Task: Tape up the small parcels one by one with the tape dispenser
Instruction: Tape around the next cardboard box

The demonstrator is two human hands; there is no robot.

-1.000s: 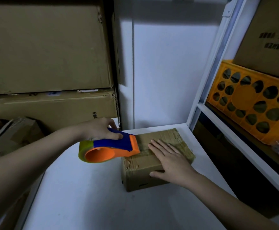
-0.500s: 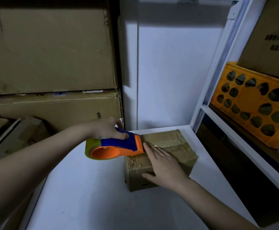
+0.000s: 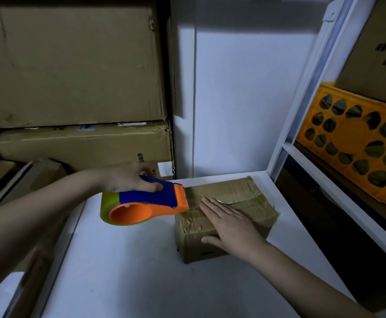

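Note:
A small brown cardboard parcel [image 3: 244, 198], wrapped in old tape, lies on the white table [image 3: 130, 271] toward its far right corner. My right hand [image 3: 228, 223] rests flat on the parcel's top, fingers spread, thumb over the near edge. My left hand [image 3: 130, 177] grips the blue handle of an orange and blue tape dispenser [image 3: 146, 205] holding a yellowish tape roll. The dispenser's toothed front edge touches the parcel's upper left edge, just beside my right fingertips.
Large cardboard cartons [image 3: 72, 65] are stacked at the left, up against the table. A white shelf frame [image 3: 302, 92] stands at the right, holding an orange plastic crate [image 3: 357, 143] and another carton [image 3: 380, 49]. A white wall closes off the back.
The dispenser has slid slightly right along the parcel's left edge, toward my right fingertips. My right hand has stayed flat on the parcel.

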